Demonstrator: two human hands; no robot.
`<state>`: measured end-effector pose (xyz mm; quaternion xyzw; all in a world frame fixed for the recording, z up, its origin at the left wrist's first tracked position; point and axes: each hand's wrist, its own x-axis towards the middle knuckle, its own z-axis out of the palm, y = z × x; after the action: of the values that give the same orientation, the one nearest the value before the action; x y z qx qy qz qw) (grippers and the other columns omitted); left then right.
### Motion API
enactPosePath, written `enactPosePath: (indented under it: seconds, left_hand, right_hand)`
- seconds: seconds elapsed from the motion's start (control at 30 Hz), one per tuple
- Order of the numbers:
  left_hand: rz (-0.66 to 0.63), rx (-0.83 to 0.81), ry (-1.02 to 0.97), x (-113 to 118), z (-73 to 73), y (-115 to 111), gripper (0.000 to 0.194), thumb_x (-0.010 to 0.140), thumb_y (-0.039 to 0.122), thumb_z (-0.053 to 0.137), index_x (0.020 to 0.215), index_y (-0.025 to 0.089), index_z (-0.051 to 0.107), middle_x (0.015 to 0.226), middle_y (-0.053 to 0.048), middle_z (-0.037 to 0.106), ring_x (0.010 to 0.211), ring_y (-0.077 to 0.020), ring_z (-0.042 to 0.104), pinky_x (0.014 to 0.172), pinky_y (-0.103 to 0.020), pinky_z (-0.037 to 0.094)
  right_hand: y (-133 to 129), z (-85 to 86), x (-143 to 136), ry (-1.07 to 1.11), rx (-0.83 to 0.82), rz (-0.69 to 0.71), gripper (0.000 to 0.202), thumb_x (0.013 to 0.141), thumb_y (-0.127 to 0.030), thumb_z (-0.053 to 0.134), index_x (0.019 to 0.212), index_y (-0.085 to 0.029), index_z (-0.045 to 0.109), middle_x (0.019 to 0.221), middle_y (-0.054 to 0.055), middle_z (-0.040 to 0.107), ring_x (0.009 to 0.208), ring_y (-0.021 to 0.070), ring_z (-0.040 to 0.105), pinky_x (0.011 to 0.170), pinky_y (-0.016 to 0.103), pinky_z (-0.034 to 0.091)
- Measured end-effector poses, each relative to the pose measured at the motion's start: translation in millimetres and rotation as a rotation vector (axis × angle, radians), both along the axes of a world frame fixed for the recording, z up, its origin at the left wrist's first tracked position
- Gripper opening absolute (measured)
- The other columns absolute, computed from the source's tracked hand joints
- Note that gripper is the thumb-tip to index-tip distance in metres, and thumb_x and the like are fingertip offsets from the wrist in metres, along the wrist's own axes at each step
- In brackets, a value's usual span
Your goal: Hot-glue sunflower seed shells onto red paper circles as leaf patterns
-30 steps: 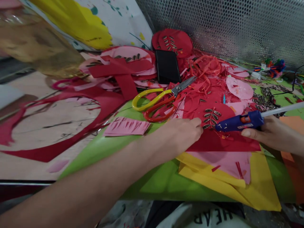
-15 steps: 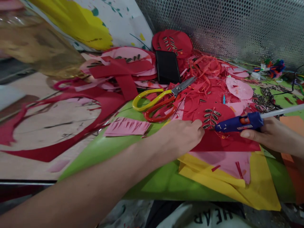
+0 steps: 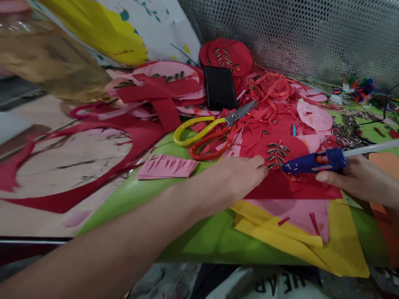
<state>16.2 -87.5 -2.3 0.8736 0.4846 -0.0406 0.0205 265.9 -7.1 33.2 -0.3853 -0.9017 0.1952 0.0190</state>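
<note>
In the head view, my right hand (image 3: pixel 358 177) is closed around a blue glue gun (image 3: pixel 311 162), with a pale glue stick (image 3: pixel 372 147) sticking out of its back. The gun's nozzle points left, at the foot of a leaf-shaped pattern of striped seeds (image 3: pixel 277 154) on a red paper circle (image 3: pixel 294 145). My left hand (image 3: pixel 241 176) is curled shut over the left edge of that circle; its fingertips are partly hidden. Beneath the circle lie a red sheet (image 3: pixel 311 189), a pink sheet (image 3: pixel 299 211) and folded yellow paper (image 3: pixel 346 232).
Scissors (image 3: pixel 215 135) with yellow and orange handles lie behind my left hand, near a black phone (image 3: pixel 220 88). Fringed pink paper (image 3: pixel 166 166) is to the left. Red shreds (image 3: pixel 271 89) and loose seeds (image 3: pixel 353 128) litter the back. A perforated metal panel (image 3: pixel 296 37) stands behind.
Hardly anything differs. My left hand has shifted very slightly, and the glue gun stays at the base of the seed pattern in my right hand.
</note>
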Motion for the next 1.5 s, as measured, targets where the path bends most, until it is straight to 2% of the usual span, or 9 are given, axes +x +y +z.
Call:
enactPosePath:
  seconds: [0.27,0.43,0.57,0.7,0.83,1.0,1.13,1.37,1.5]
  left_hand:
    - [0.133,-0.027,-0.368,-3,4.0,5,0.025,0.083,0.01,0.04,0.096,0.017,0.061,0.091,-0.004,0.067,0.082,-0.0151,0.062,0.072,-0.025,0.046]
    - [0.438,-0.265,-0.816,-2,5.4,11,0.008,0.082,0.019,0.045,0.081,0.017,0.052,0.067,0.002,0.065,0.05,-0.0087,0.056,0.049,-0.019,0.043]
    - [0.506,-0.48,-1.125,-3,7.3,14,0.004,0.08,0.016,0.045,0.085,0.017,0.045,0.077,-0.004,0.069,0.042,-0.0062,0.053,0.041,-0.018,0.044]
    - [0.549,-0.498,-1.203,-5,9.2,16,0.004,0.08,0.013,0.048,0.082,0.016,0.045,0.069,-0.001,0.066,0.043,-0.0065,0.055,0.041,-0.017,0.045]
    - [0.586,-0.463,-1.234,-5,8.4,18,0.002,0.077,0.014,0.055,0.077,0.014,0.052,0.051,0.004,0.056,0.046,-0.008,0.056,0.045,-0.018,0.046]
    - [0.633,-0.361,-1.166,-3,5.9,19,0.005,0.073,0.017,0.062,0.071,0.014,0.059,0.05,0.006,0.051,0.043,-0.0059,0.048,0.041,-0.017,0.041]
    - [0.541,-0.198,-1.031,2,2.2,13,0.006,0.074,0.019,0.059,0.073,0.015,0.063,0.059,0.002,0.062,0.053,-0.009,0.056,0.05,-0.019,0.046]
    - [0.06,0.22,-0.604,6,-9.8,3,0.021,0.085,0.013,0.046,0.077,0.017,0.065,0.077,-0.001,0.069,0.072,-0.0112,0.063,0.066,-0.02,0.047]
    - [-0.086,0.343,-0.43,7,-16.5,3,0.029,0.091,0.014,0.039,0.077,0.014,0.064,0.079,-0.005,0.068,0.073,-0.013,0.063,0.067,-0.022,0.048]
  right_hand:
    - [-2,3.1,-3,0.124,-0.198,0.078,0.041,0.08,-0.054,0.052,0.101,-0.025,0.071,0.088,0.002,0.073,0.083,0.0227,0.066,0.068,0.029,0.054]
    - [2,-1.2,5,0.254,-0.333,-0.017,0.043,0.079,-0.054,0.054,0.102,-0.021,0.068,0.089,0.004,0.073,0.082,0.0208,0.066,0.068,0.028,0.054]
    - [5,-3.4,8,0.352,-0.384,-0.084,0.045,0.073,-0.055,0.06,0.098,-0.018,0.066,0.085,0.005,0.072,0.076,0.0204,0.064,0.063,0.028,0.053]
    - [4,-2.1,7,0.395,-0.361,-0.114,0.043,0.072,-0.055,0.061,0.093,-0.017,0.065,0.071,0.002,0.066,0.061,0.0152,0.058,0.057,0.026,0.049]
    - [4,-2.4,7,0.394,-0.308,-0.079,0.041,0.074,-0.055,0.058,0.09,-0.017,0.064,0.05,-0.004,0.049,0.045,0.0104,0.042,0.043,0.023,0.039]
    - [7,-4.8,9,0.375,-0.301,-0.07,0.041,0.075,-0.056,0.056,0.087,-0.018,0.063,0.05,-0.003,0.047,0.045,0.0107,0.042,0.041,0.023,0.036]
    - [7,-2.9,9,0.393,-0.325,-0.086,0.042,0.076,-0.056,0.056,0.09,-0.017,0.064,0.057,-0.002,0.053,0.048,0.0102,0.044,0.044,0.023,0.039]
    - [7,0.7,10,0.433,-0.372,-0.096,0.036,0.074,-0.053,0.06,0.084,-0.018,0.063,0.069,0.001,0.062,0.056,0.0111,0.049,0.054,0.023,0.045]
    - [7,-0.5,10,0.432,-0.364,-0.08,0.035,0.074,-0.052,0.06,0.081,-0.018,0.063,0.066,-0.001,0.062,0.054,0.0097,0.047,0.054,0.023,0.044]
